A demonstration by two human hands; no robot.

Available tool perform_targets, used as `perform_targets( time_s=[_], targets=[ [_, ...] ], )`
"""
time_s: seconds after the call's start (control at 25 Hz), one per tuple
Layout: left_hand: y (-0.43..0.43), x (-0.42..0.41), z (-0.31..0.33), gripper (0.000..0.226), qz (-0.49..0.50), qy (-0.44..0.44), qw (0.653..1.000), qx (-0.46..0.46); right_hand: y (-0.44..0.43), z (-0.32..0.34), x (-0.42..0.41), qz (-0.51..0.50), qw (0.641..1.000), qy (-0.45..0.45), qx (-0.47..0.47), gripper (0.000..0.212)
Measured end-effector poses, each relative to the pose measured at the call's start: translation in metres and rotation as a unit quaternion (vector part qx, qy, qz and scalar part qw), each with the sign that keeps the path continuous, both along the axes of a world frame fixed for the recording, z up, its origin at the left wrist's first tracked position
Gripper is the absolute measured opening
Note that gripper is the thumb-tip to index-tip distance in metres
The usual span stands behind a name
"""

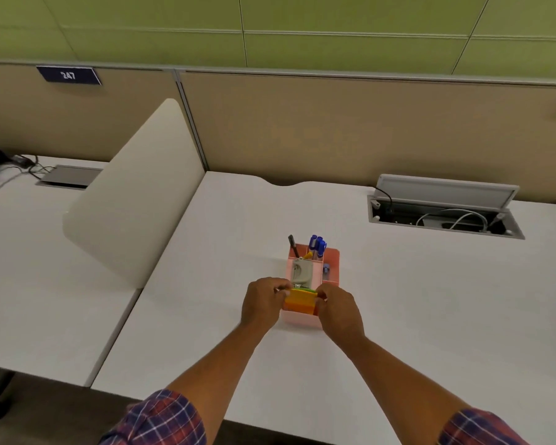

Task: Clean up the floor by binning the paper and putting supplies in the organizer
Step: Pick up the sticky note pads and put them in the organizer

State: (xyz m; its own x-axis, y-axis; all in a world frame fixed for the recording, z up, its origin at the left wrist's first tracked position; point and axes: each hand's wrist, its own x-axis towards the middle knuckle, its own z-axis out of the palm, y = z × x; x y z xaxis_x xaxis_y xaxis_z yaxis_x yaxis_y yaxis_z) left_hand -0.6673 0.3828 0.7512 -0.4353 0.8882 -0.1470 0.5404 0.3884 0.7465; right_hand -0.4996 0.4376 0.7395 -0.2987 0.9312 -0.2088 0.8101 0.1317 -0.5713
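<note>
A pink desk organizer (pixel 331 263) stands on the white desk (pixel 398 300) in the middle of the view. Blue pens (pixel 317 244), a dark pen (pixel 293 245) and a grey device (pixel 302 272) sit in its compartments. An orange and yellow pad of sticky notes (pixel 300 300) is at the organizer's near compartment, pinched at its two ends. My left hand (pixel 264 305) grips its left end and my right hand (pixel 339 308) grips its right end. The pad's lower part is hidden behind the organizer's front wall.
An open cable hatch (pixel 443 208) with wires lies in the desk at the back right. A rounded white divider (pixel 132 200) separates this desk from the left one. Beige partition panels (pixel 334 130) rise behind. Dark floor shows at the bottom left.
</note>
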Motion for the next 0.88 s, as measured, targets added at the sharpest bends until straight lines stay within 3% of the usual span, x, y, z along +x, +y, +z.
perform_targets(
  time_s=[0.4,0.6,0.8,0.88],
  targets=[
    [-0.011,0.017,-0.009,0.031,-0.028,0.127,0.987,-0.091,-0.003,-0.013,0.010,0.012,0.999,0.014,-0.040,0.016],
    [-0.046,0.043,-0.003,0.046,0.021,0.142,0.987,-0.071,-0.006,-0.007,0.065,0.026,1.000,0.005,0.014,0.020],
    [-0.106,0.104,-0.008,0.064,0.038,0.207,0.971,-0.116,-0.033,-0.018,0.138,0.056,0.995,0.014,0.078,0.023],
    [-0.129,0.135,-0.013,0.071,0.033,0.235,0.961,-0.145,-0.048,-0.025,0.166,0.102,0.986,-0.027,0.128,0.033]
  ],
)
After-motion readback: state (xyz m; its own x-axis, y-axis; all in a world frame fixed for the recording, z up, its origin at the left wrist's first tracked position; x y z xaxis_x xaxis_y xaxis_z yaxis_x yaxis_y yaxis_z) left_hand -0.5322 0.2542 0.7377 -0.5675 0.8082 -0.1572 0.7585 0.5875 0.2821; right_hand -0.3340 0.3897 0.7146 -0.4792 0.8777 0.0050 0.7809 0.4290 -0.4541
